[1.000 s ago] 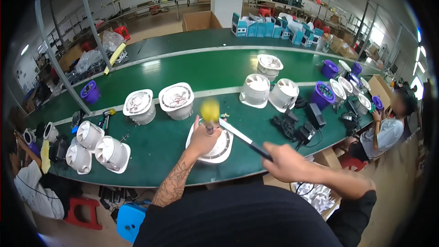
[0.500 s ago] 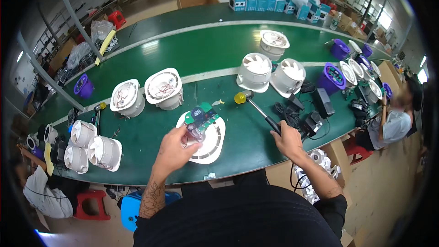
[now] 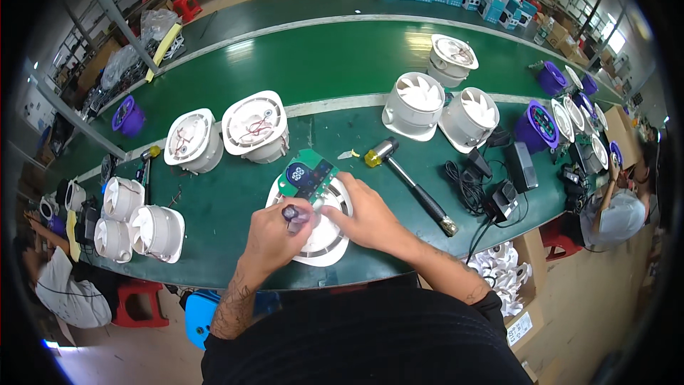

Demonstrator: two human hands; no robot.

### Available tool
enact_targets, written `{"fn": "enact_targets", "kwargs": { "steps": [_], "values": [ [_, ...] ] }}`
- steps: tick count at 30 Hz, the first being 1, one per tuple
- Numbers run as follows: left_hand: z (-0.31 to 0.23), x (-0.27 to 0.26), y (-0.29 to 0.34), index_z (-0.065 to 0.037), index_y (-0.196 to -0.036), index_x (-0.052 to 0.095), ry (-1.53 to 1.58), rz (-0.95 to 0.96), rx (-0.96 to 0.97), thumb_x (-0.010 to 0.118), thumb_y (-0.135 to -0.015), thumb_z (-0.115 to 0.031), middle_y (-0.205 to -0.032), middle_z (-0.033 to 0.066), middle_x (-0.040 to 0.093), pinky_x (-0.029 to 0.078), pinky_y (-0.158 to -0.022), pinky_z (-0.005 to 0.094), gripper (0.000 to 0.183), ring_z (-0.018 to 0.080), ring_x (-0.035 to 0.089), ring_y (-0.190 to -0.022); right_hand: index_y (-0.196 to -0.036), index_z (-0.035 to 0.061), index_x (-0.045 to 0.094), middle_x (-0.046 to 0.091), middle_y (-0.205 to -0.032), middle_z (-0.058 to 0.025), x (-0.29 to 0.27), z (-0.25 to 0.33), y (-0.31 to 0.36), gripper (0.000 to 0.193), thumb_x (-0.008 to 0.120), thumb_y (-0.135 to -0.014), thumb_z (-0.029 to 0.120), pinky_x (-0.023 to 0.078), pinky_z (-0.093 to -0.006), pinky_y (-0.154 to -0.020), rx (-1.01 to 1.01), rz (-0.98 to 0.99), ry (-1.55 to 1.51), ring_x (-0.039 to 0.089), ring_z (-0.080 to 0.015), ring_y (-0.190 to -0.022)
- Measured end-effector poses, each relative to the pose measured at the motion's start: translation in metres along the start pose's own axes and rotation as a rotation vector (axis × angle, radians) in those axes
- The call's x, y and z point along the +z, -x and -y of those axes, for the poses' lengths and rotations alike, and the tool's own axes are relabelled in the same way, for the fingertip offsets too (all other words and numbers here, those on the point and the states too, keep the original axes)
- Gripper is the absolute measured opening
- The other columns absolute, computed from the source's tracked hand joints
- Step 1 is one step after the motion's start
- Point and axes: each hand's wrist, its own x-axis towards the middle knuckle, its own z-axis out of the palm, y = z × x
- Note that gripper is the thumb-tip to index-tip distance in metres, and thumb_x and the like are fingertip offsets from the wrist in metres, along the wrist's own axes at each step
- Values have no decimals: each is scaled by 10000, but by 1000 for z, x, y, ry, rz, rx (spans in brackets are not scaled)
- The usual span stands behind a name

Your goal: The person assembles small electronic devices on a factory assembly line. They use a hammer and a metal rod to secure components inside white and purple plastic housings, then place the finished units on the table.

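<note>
My left hand (image 3: 274,232) is closed round a screwdriver with a clear purplish handle (image 3: 293,215), pointing up from the fist. Just beyond it, a green circuit board (image 3: 308,175) with a round dark display is tilted above a white fan housing (image 3: 324,246). My right hand (image 3: 370,217) reaches in from the right, thumb and fingers apart, beside the board and over the housing; whether it touches the board is hidden. To the right lies a hammer (image 3: 413,185) with a yellow-tipped head and a black grip, flat on the green bench.
White fan housings stand at left (image 3: 157,232), back left (image 3: 255,128) and back right (image 3: 413,103). Black power adapters (image 3: 502,199) with cables lie at right, near a purple housing (image 3: 536,127). An open carton (image 3: 531,260) of white parts sits below the bench edge. People work at both sides.
My right hand has laid the hammer on the bench and moved left to the circuit board. My left hand keeps hold of the screwdriver.
</note>
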Motion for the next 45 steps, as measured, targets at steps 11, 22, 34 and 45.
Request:
{"fn": "enact_targets", "kwargs": {
  "steps": [11,22,34,45],
  "values": [
    [11,-56,38,-39,-921,430,785,-464,-129,565,-831,42,-766,85,556,445,-493,231,182,126,542,-624,-1161,-16,544,670,-904,-133,7,-3,-27,517,706,-833,349,526,-344,-725,305,119,-77,659,-205,-829],
    [57,30,73,-35,-916,475,796,-441,-374,765,-775,-81,-1077,127,639,460,-751,256,325,109,556,-881,-1089,55,554,634,-832,-40,-13,-10,-30,276,541,-941,287,464,-255,-397,536,50,-654,614,-123,-621],
    [56,69,21,-5,-867,499,602,-459,-630,757,-661,-185,-844,99,539,454,-707,352,376,221,534,-782,-1074,33,544,629,-831,-70,-44,-9,-58,288,527,-918,275,467,-249,-345,528,52,-524,622,-153,-572],
    [76,103,-211,-10,-906,557,636,-568,-591,690,-666,-214,-865,175,640,481,-768,418,342,351,627,-850,-1040,72,581,623,-905,-74,-145,-30,-186,276,547,-923,320,481,-283,-529,372,-227,-396,601,-182,-739]
  ]
}}
